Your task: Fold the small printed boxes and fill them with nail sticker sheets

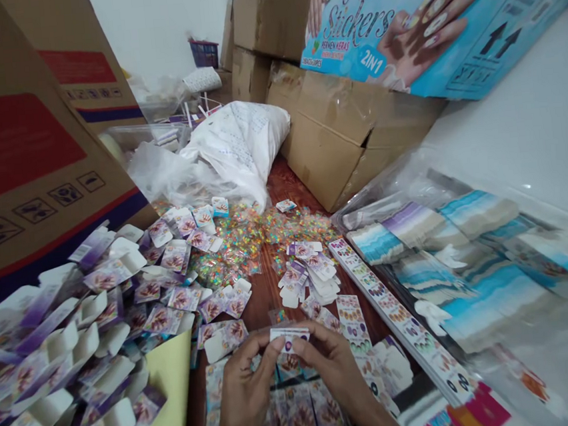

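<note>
Pinching sticker card (288, 337) ends: left fingers (272, 357), right fingers (307, 354) | narrow bare wood (264, 296) ahead

Left hand (247, 377) and right hand (331, 362) pinch, fingers (256, 340) bent.

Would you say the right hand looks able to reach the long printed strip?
Probably yes: only low-lying cards separate the right hand from the long printed strip, though that hand holds a small card.
</note>
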The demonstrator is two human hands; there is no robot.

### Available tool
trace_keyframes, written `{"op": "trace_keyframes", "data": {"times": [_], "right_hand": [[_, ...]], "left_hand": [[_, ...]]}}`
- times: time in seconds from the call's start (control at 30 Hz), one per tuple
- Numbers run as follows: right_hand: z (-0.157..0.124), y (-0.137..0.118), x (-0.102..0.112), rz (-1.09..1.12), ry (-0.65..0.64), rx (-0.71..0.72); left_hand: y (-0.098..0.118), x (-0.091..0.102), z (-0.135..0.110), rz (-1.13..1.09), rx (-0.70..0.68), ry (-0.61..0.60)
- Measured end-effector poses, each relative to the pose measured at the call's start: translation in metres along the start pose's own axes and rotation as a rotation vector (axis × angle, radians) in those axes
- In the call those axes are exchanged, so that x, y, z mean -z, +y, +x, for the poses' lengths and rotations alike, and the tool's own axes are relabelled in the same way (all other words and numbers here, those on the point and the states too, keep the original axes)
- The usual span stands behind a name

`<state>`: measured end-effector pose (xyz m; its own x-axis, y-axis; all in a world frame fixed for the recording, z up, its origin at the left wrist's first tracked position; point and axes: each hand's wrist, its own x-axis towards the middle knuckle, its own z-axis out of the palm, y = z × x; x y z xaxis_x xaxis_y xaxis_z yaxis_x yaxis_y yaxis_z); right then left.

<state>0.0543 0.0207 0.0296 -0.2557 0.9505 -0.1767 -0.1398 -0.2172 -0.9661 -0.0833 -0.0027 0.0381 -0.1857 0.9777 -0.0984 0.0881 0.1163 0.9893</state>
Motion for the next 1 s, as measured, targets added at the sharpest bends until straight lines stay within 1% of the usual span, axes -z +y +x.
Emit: {"op": "trace_keyframes", "data": {"times": [0.07,0.13,0.2,0.23,0.27,0.3,0.4,0.47,0.53,0.63,0.73,0.83,0.9,1.0], "right_hand": [[0.005,0.003,0.003,0.007,-0.061,-0.039],[0.018,0.005,0.005,-0.060,-0.144,-0.060],[0.042,0.006,0.007,-0.291,-0.198,-0.003],[0.058,0.007,0.006,-0.462,-0.199,0.055],[0.077,0.007,0.005,-0.683,-0.130,0.144],[0.096,0.009,0.004,-0.758,-0.082,0.182],[0.149,0.017,-0.002,-0.885,0.011,0.268],[0.169,0.026,-0.004,-0.970,0.020,0.299],[0.174,0.035,-0.001,-1.051,0.019,0.315],[0.161,0.043,0.017,-1.147,0.033,0.333],[0.146,0.042,0.038,-1.223,0.068,0.359],[0.142,0.038,0.048,-1.305,0.093,0.426],[0.144,0.039,0.045,-1.367,0.036,0.497],[0.146,0.042,0.032,-1.456,-0.160,0.623]], "left_hand": [[-0.003,0.002,-0.001,0.009,0.008,0.015],[-0.006,0.006,-0.002,0.034,0.041,0.030],[-0.011,0.012,-0.001,0.103,0.089,0.070],[-0.014,0.015,0.000,0.148,0.108,0.089],[-0.017,0.019,0.000,0.188,0.120,0.098],[-0.020,0.022,0.000,0.217,0.128,0.093],[-0.025,0.030,-0.003,0.242,0.137,0.016],[-0.027,0.033,-0.006,0.236,0.137,-0.019],[-0.029,0.034,-0.009,0.226,0.140,-0.021],[-0.033,0.033,-0.009,0.218,0.140,-0.017],[-0.036,0.029,-0.005,0.256,0.094,-0.049],[-0.036,0.023,-0.002,0.291,0.057,-0.096],[-0.035,0.020,-0.003,0.307,0.038,-0.099],[-0.035,0.021,-0.005,0.318,0.009,-0.076]]}}
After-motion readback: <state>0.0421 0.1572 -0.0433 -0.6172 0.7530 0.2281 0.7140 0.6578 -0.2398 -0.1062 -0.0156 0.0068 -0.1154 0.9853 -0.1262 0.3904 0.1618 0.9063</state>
